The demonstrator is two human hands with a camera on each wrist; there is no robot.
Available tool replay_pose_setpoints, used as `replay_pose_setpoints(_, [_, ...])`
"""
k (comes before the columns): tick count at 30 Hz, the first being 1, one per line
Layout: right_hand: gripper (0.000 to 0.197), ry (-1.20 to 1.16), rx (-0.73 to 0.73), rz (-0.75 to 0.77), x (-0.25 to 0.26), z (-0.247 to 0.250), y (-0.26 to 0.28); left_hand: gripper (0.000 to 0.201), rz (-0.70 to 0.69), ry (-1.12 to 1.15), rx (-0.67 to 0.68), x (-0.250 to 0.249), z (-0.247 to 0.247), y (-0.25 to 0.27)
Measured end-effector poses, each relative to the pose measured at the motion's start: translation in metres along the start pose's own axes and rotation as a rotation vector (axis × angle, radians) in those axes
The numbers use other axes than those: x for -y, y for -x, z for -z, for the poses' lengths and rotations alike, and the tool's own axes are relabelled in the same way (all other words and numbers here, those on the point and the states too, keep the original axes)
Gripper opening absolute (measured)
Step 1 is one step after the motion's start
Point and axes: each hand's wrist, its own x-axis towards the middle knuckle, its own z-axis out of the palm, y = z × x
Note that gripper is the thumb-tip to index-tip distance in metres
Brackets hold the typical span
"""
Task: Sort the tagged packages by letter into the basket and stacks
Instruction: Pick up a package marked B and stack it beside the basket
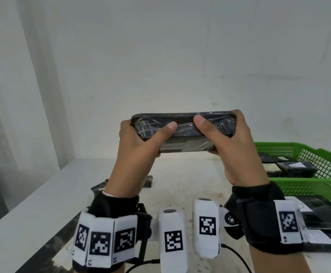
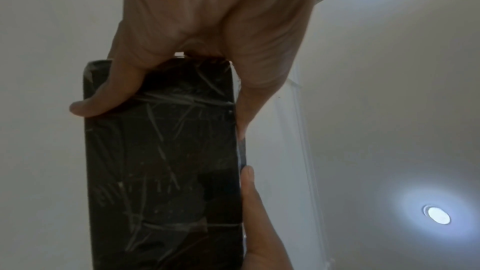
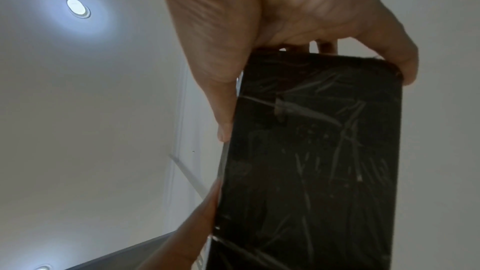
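Observation:
A flat black package point(image 1: 184, 133) wrapped in shiny film is held up in the air, well above the table, tilted with one long edge toward me. My left hand point(image 1: 141, 138) grips its left end, thumb across the near face. My right hand point(image 1: 227, 134) grips the right end the same way. No tag shows on the faces I see. The left wrist view shows the package point(image 2: 163, 161) under my left hand point(image 2: 207, 28). The right wrist view shows the package point(image 3: 311, 161) under my right hand point(image 3: 285, 17). A green mesh basket point(image 1: 318, 186) at the right holds several black packages point(image 1: 296, 168).
Two black packages with white tags point(image 1: 322, 213) lie on the white table point(image 1: 190, 174) in front of the basket. Another black package point(image 1: 148, 181) lies behind my left wrist. A white wall stands behind the table. Ceiling lamps point(image 2: 439, 216) show in both wrist views.

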Motion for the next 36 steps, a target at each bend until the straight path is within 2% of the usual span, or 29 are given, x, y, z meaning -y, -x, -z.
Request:
replay_pose_setpoints(5, [0.064, 0.007, 0.000, -0.017, 0.002, 0.002, 0.000, 0.080, -0.015, -0.016, -0.019, 0.003, -0.004, 0.000])
replay_pose_setpoints(9, [0.063, 0.026, -0.008, 0.003, 0.001, 0.005, -0.002, 0.079, 0.030, 0.025, 0.027, 0.001, -0.004, 0.002])
replay_pose_setpoints(16, [0.070, 0.028, 0.000, -0.053, -0.005, 0.003, -0.002, 0.058, 0.061, 0.003, 0.013, 0.007, -0.004, -0.002])
replay_pose_setpoints(19, [0.071, 0.036, -0.030, -0.063, -0.010, 0.001, -0.003, 0.059, 0.061, -0.005, 0.020, 0.009, -0.005, -0.003])
replay_pose_setpoints(22, [0.073, 0.040, -0.055, -0.054, -0.010, 0.000, -0.003, 0.069, 0.055, -0.005, 0.050, 0.008, -0.003, -0.002])
replay_pose_setpoints(24, [0.071, 0.051, -0.067, -0.037, -0.009, -0.001, -0.003, 0.072, 0.037, -0.006, 0.060, 0.007, 0.000, -0.002])
replay_pose_setpoints(28, [0.062, 0.063, -0.059, -0.065, -0.004, -0.001, -0.001, 0.060, -0.011, -0.040, 0.059, 0.008, 0.004, -0.004])
replay_pose_setpoints(30, [0.057, 0.078, -0.049, -0.070, -0.003, -0.002, 0.000, 0.059, -0.002, -0.034, 0.062, 0.010, 0.004, -0.005])
replay_pose_setpoints(34, [0.049, 0.093, -0.041, -0.020, 0.001, -0.003, 0.002, 0.068, 0.025, 0.042, 0.104, 0.010, 0.006, -0.005])
replay_pose_setpoints(36, [0.050, 0.087, -0.030, -0.007, 0.003, -0.004, 0.002, 0.062, 0.020, 0.079, 0.109, 0.009, 0.008, -0.006])
